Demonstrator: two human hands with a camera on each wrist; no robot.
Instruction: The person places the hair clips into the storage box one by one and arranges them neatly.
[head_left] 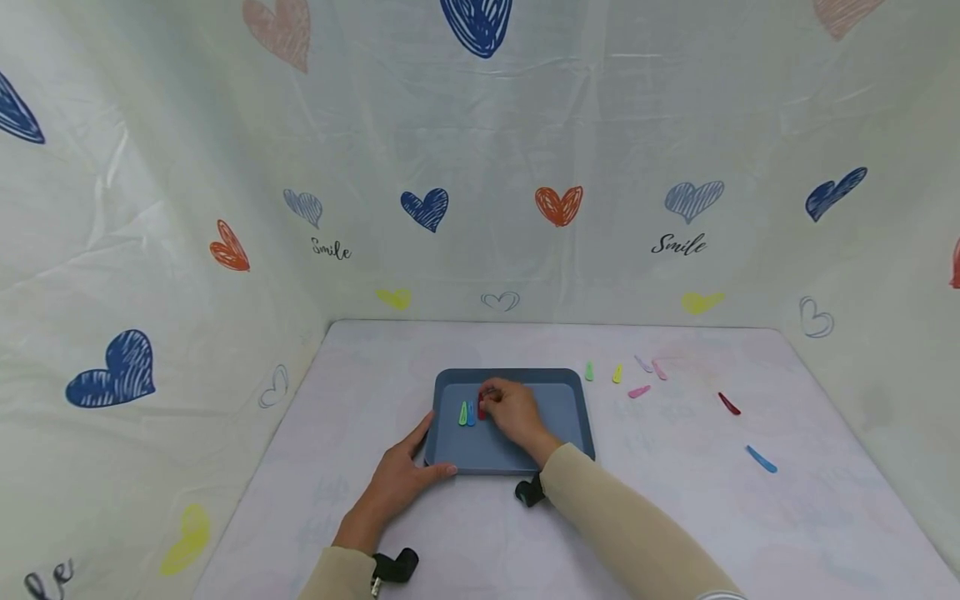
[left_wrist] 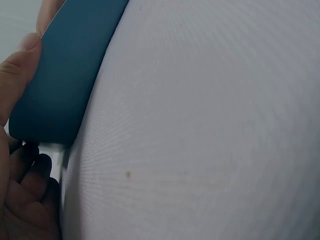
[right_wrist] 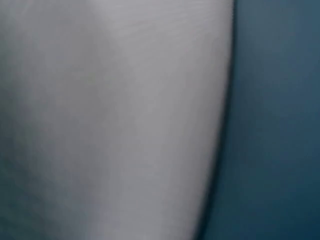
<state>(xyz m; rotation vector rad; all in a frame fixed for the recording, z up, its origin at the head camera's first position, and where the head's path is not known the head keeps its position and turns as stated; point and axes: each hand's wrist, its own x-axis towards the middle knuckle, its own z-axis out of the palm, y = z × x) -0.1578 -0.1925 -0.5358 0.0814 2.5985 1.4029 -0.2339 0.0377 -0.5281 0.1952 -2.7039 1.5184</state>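
A blue-grey tray [head_left: 555, 417] lies on the white table. My left hand [head_left: 401, 479] holds its near left corner, thumb along the front edge and fingers along the left side. In the left wrist view, the thumb [left_wrist: 20, 70] touches the tray wall [left_wrist: 65, 75]. Over the tray, my right hand [head_left: 513, 412] pinches a red hair clip [head_left: 482, 407], partly hidden by the fingers. To its left, a green hair clip [head_left: 462, 414] and a blue hair clip [head_left: 471, 414] lie side by side in the tray. The right wrist view shows only the tray [right_wrist: 280, 120] and tabletop, blurred.
Right of the tray lie a green clip [head_left: 588, 372], a yellow clip [head_left: 617, 373], a lilac clip [head_left: 642, 364] and two pink clips [head_left: 639, 392]. Farther right are a dark red clip [head_left: 729, 404] and a blue clip [head_left: 762, 459]. A heart-printed curtain [head_left: 495, 258] stands behind.
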